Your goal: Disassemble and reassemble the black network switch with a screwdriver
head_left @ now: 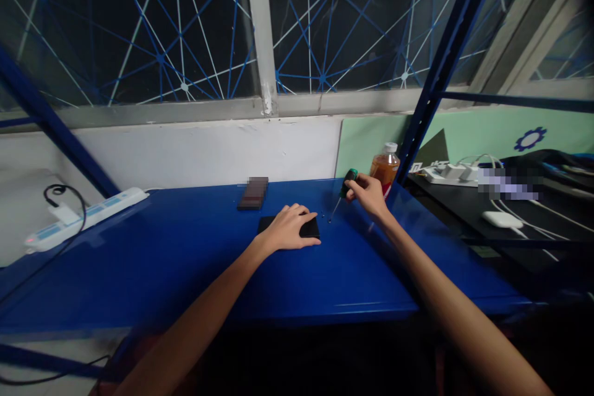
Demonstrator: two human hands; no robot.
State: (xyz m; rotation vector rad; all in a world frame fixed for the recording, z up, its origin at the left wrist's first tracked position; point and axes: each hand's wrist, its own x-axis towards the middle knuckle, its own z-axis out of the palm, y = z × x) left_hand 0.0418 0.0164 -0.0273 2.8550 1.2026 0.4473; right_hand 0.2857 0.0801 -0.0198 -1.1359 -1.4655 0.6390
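Note:
A flat black rectangular device (310,229) lies on the blue table. My left hand (290,227) spans it from above, thumb along the near edge and fingers over the far side, gripping it; much of its surface is hidden. My right hand (370,193) pinches the green and black handle of a screwdriver (349,182), which tilts so that its thin shaft points down and left. Its tip is at or just above a small screw (329,221) on the table, right of the device. Another tiny screw (323,215) lies close by.
Behind my right hand stands a bottle of orange-brown drink (385,164). A dark phone-like slab (253,193) lies near the wall. A white power strip (93,216) with a cable runs along the left. Blue shelf posts (431,74) and a black side table (455,204) with chargers flank the right.

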